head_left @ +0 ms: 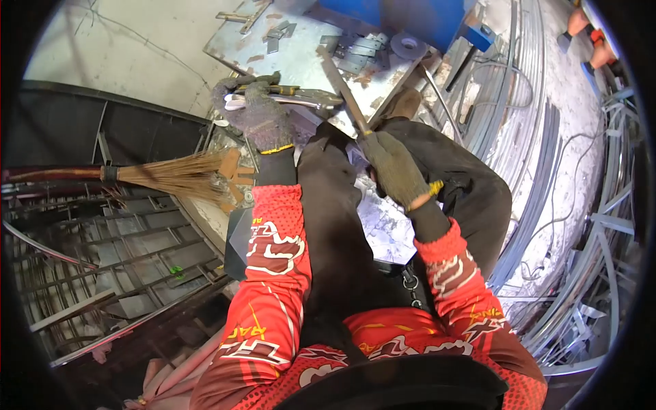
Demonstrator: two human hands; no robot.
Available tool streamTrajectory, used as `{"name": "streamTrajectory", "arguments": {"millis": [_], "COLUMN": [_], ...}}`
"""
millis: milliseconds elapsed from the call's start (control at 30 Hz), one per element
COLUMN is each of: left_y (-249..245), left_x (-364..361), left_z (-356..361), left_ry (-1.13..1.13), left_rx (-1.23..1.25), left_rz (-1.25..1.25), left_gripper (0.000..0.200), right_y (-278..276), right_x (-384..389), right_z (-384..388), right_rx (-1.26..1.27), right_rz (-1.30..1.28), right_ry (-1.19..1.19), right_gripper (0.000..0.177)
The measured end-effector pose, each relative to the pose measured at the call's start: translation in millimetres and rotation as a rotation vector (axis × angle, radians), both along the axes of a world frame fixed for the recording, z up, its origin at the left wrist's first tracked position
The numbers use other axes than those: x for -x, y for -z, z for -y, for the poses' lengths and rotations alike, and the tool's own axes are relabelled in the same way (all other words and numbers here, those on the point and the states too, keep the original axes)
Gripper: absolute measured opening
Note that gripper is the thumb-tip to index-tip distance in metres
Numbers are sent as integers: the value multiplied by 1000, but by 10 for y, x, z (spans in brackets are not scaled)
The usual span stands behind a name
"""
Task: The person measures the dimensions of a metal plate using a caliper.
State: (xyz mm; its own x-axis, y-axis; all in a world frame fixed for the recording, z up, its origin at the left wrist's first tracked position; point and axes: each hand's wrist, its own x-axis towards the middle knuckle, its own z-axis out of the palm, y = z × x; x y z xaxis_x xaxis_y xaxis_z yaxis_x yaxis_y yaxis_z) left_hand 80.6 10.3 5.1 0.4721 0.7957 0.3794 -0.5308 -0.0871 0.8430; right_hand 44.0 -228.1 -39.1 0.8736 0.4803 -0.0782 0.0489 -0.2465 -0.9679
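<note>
My left hand (pixel 256 113), in a grey knit glove, is closed around a pliers-like tool (pixel 316 98) with silver and dark, yellow-marked parts. It points right, over the near edge of a metal work plate (pixel 236 42). My right hand (pixel 393 164), also gloved, grips the lower end of a long, flat, brownish-grey metal bar (pixel 344 90). The bar slants up and left, its far end above the plate. Small flat metal pieces (pixel 362 51) and a pale round disc (pixel 408 45) lie on the plate. Glove fabric hides the gripped parts of both tools.
A straw broom (pixel 171 174) lies at left beside a metal grating (pixel 137 253). Long metal profiles (pixel 502 89) and a loose cable (pixel 570 184) cover the floor at right. A blue metal box (pixel 417 17) stands behind the plate. Another person's hand (pixel 601 53) shows at top right.
</note>
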Motion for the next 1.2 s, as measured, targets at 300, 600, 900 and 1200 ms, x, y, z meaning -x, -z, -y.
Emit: {"name": "streamTrajectory", "arguments": {"millis": [300, 600, 900, 1200], "left_y": [489, 426, 75, 97], "left_x": [-22, 330, 852, 1078], "left_z": [-678, -795, -499, -371], "left_ry": [-346, -69, 121, 254], "left_rx": [-289, 53, -344, -543], "left_rz": [-418, -462, -699, -807], "left_gripper": [28, 42, 26, 23], "right_y": [-75, 23, 140, 99], "right_x": [24, -74, 49, 200], "right_z": [359, 506, 434, 473], "right_rx": [-41, -165, -189, -2], "right_rz": [87, -120, -155, 107], "right_ry": [32, 251, 237, 84], "right_gripper": [23, 30, 26, 29]}}
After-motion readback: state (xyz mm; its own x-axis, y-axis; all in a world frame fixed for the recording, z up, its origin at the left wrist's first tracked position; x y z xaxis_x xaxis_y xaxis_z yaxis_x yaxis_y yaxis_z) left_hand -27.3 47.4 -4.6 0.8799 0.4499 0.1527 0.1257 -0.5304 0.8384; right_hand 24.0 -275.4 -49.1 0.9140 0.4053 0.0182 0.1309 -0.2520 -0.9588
